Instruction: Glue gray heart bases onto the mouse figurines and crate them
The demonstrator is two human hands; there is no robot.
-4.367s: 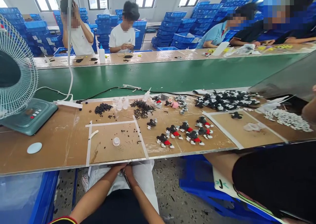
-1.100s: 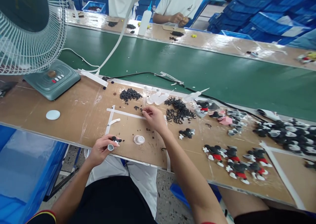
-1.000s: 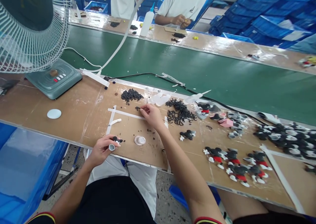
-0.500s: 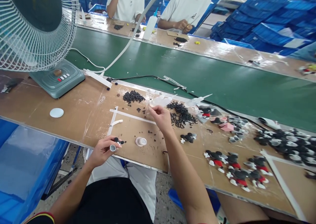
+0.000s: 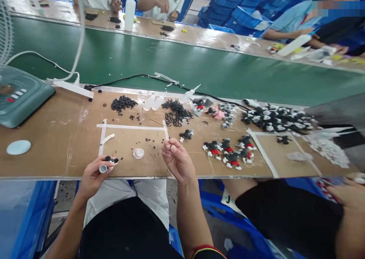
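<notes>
My left hand [image 5: 95, 172] is closed around a small mouse figure piece [image 5: 111, 161] with round black ears and a grey cup-shaped end, just above the table's front edge. My right hand [image 5: 179, 158] is held over the table with thumb and fingertips pinched together; whatever is between them is too small to make out. Between my hands stands a small round clear pot [image 5: 138, 153], with dark crumbs scattered near it. Beyond my right hand a thin stick [image 5: 161, 123] lies across the white tape. A black mouse figure part [image 5: 186, 134] lies right of that hand.
Behind lie a pile of small black pieces [image 5: 123, 103], small white bottles [image 5: 153, 102] and curved black strips [image 5: 176, 112]. Finished-looking red-and-black mouse figures [image 5: 228, 152] sit to the right. A fan base [image 5: 23, 95] stands left. Co-workers sit across the green belt [image 5: 171, 65] and to my right.
My view has turned to the right. My right hand has drawn back towards me from beside the small bottles and black strips, still pinched. My left hand keeps hold of the mouse figure piece.
</notes>
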